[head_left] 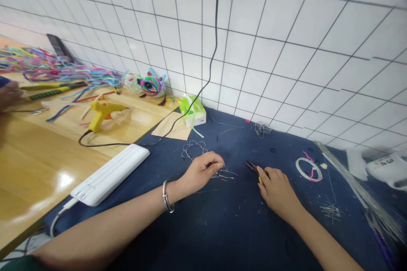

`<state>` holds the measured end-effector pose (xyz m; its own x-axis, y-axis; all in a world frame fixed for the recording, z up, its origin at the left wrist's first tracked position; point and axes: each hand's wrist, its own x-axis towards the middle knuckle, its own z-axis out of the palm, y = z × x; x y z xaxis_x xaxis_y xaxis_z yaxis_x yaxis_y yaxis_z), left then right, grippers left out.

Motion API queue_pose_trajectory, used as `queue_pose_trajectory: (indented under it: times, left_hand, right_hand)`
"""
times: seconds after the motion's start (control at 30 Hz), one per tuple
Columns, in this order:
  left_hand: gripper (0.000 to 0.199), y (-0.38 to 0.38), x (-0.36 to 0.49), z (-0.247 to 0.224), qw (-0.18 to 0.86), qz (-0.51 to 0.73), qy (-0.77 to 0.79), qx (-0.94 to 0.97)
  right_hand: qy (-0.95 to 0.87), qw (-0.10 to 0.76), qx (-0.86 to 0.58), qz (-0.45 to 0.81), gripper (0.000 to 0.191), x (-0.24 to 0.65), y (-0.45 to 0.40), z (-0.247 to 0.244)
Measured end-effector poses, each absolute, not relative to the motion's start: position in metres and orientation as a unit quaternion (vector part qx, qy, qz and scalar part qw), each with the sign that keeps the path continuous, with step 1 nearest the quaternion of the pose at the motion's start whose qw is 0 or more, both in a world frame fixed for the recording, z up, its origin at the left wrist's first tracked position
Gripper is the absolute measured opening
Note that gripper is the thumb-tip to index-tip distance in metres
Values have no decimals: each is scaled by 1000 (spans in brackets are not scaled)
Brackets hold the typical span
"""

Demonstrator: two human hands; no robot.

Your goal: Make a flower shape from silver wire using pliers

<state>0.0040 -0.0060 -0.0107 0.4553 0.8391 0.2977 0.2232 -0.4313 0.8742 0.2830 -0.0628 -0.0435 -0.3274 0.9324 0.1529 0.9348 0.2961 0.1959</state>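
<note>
My left hand [203, 171], a silver bangle on its wrist, pinches something thin over the dark blue cloth [222, 224]; most of it is hidden by the fingers. Just beyond the fingertips lie thin wires with small pink beads [226, 175]. A flower-shaped wire ring [193, 149] rests behind that hand. To the right, my right hand [276, 188] is wrapped round pliers [252, 166] with dark jaws and a yellow handle; the jaws point left, apart from the wires.
On the wooden table at left are a yellow glue gun [103, 114], colourful pipe cleaners [57, 67] and another person's hand [11, 95]. A white power strip [110, 173] crosses the table edge. Tissue pack [193, 110], white ring [309, 170] and long wires [359, 186] lie around; a black cable hangs down.
</note>
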Motion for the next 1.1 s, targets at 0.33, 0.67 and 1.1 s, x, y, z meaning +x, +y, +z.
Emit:
queue_pose_trajectory:
  times: [0.33, 0.67, 1.1]
  left_hand:
    - [13, -6, 2, -7, 355, 384, 339, 782]
    - [14, -4, 0, -4, 305, 386, 326, 807]
    - [15, -8, 2, -4, 277, 363, 297, 839]
  right_hand:
    - [-806, 123, -579, 11, 26, 272, -48, -16]
    - [-855, 130, -502, -25, 24, 229, -62, 24]
    - [-859, 115, -495, -64, 24, 225, -69, 17]
